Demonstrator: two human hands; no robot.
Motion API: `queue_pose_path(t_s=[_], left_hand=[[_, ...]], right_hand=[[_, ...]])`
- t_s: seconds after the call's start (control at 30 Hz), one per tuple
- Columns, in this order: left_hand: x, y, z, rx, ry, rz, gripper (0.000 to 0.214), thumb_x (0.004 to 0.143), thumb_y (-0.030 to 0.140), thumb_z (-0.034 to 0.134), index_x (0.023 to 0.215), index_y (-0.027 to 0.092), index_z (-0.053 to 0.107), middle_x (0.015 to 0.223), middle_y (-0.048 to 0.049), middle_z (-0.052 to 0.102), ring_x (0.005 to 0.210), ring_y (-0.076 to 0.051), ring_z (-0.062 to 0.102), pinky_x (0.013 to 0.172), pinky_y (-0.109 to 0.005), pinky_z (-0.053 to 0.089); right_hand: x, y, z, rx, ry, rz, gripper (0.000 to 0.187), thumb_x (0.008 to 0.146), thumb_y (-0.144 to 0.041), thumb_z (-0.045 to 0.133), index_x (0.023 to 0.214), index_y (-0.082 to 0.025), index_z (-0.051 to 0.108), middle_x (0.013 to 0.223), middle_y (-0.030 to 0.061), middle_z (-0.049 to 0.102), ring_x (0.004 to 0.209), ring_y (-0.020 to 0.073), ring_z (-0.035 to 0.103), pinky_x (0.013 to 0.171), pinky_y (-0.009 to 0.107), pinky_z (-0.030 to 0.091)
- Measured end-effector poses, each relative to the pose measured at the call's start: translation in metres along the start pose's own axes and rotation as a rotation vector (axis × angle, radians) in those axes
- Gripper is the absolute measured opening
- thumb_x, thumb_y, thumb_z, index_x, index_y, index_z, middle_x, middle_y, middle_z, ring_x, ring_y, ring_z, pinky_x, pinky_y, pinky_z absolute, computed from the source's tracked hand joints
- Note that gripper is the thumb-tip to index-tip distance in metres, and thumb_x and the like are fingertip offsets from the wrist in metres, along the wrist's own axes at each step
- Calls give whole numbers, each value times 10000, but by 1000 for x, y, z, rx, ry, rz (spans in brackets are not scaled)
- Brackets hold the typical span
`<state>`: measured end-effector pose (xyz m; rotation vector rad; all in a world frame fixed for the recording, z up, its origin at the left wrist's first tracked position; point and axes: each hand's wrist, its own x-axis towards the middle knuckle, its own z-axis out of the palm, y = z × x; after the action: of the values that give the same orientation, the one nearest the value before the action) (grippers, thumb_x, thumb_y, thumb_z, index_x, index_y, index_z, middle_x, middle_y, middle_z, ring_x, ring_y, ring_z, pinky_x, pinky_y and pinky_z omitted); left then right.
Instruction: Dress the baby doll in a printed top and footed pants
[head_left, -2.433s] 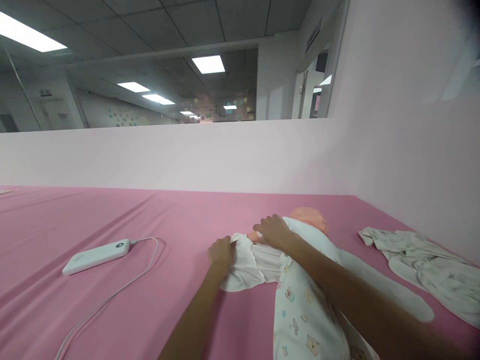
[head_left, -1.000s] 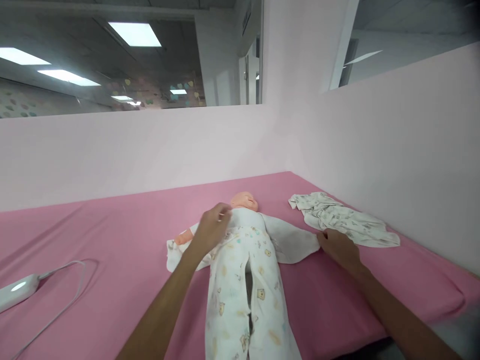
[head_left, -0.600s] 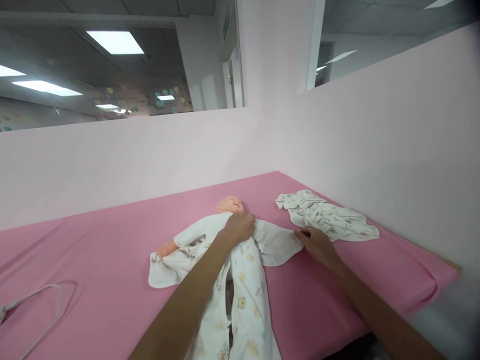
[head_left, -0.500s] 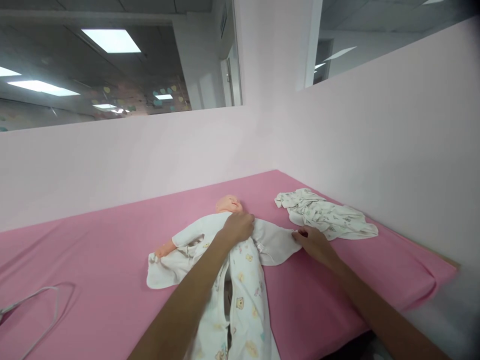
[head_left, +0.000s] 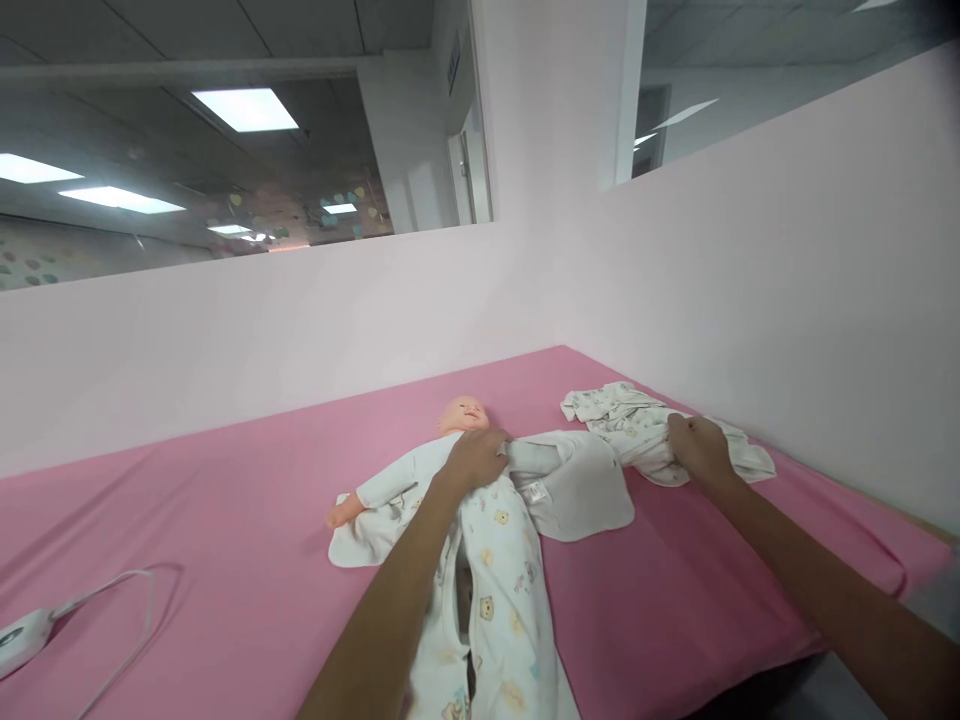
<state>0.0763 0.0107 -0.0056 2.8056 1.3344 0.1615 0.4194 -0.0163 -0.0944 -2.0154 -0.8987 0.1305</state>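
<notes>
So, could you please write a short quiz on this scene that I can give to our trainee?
1. True or false: the doll lies face down on the pink surface.
2. Where is the left hand?
A) On the white device
B) At the doll's chest
C) Against the wall
3. Fill in the missing word: from this view, the right hand appears in front of a crumpled, patterned ____.

Key:
1. False; the doll's face is turned up.
2. B
3. cloth
</notes>
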Motion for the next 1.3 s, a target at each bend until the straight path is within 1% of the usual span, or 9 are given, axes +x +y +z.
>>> queue_pose_path(t_s=[0.2, 0.33, 0.43, 0.6, 0.7, 0.87, 1.0, 1.17, 1.3], left_hand=[[-1, 1, 1, 40, 1, -4, 426, 809, 192, 433, 1213, 202, 569, 1236, -63, 617, 1138, -228, 555, 940, -329, 420], [2, 6, 1, 91, -9, -5, 421, 799, 184, 436, 1195, 201, 576, 1165, -72, 650, 1093, -242, 580, 889, -353, 441], [8, 15, 1, 155, -34, 17, 289, 776, 165, 462, 1006, 161, 637, 1029, -105, 680, 1005, -273, 613, 847, -377, 445], [20, 41, 7, 251, -64, 103, 201, 784, 139, 438, 884, 115, 612, 942, -145, 669, 865, -283, 641, 746, -378, 460], [27, 53, 14, 269, -61, 187, 202, 807, 149, 421, 912, 143, 594, 988, -117, 660, 904, -255, 630, 740, -344, 461], [36, 57, 23, 301, -74, 250, 244, 826, 180, 436, 1022, 174, 582, 1094, -96, 641, 989, -245, 604, 821, -357, 449], [38, 55, 24, 350, -95, 253, 353, 789, 136, 468, 1132, 175, 539, 1122, -100, 633, 1008, -257, 595, 822, -380, 443], [38, 56, 27, 363, -88, 241, 323, 785, 107, 443, 1091, 152, 539, 1091, -117, 632, 970, -262, 595, 787, -392, 437], [37, 56, 28, 332, -68, 235, 295, 776, 116, 452, 1054, 137, 550, 1070, -128, 627, 962, -279, 593, 781, -406, 433]], right_hand=[[-17, -4, 10, -145, -34, 5, 299, 808, -376, 393, 917, -156, 565, 799, 139, 611, 738, 282, 567, 631, 372, 401], [-47, -30, 9, -188, -16, -192, 313, 782, -319, 472, 1034, -143, 531, 1005, 163, 594, 937, 301, 548, 792, 399, 392], [-86, -61, 16, -158, -112, -401, 333, 825, -417, 473, 1037, -166, 527, 1028, 108, 593, 962, 244, 546, 834, 342, 390], [-138, -97, 41, -190, -167, -516, 247, 808, -348, 534, 977, -169, 551, 1010, 105, 591, 983, 268, 531, 837, 353, 367], [-137, -97, 45, -239, -161, -549, 148, 861, -247, 455, 937, -168, 554, 1000, 106, 602, 1002, 269, 526, 851, 363, 342], [-117, -77, 30, -307, -226, -571, 107, 867, -188, 446, 899, -168, 545, 894, 70, 636, 842, 217, 586, 687, 309, 354], [-112, -67, 20, -346, -216, -490, 134, 899, -229, 446, 910, -151, 554, 914, 101, 630, 862, 243, 597, 687, 320, 359], [-113, -66, 17, -380, -193, -376, 267, 888, -357, 503, 970, -110, 561, 991, 185, 607, 912, 307, 584, 745, 369, 381], [-111, -66, 19, -346, -231, -336, 207, 895, -303, 476, 968, -126, 556, 934, 168, 630, 892, 290, 592, 719, 344, 390]])
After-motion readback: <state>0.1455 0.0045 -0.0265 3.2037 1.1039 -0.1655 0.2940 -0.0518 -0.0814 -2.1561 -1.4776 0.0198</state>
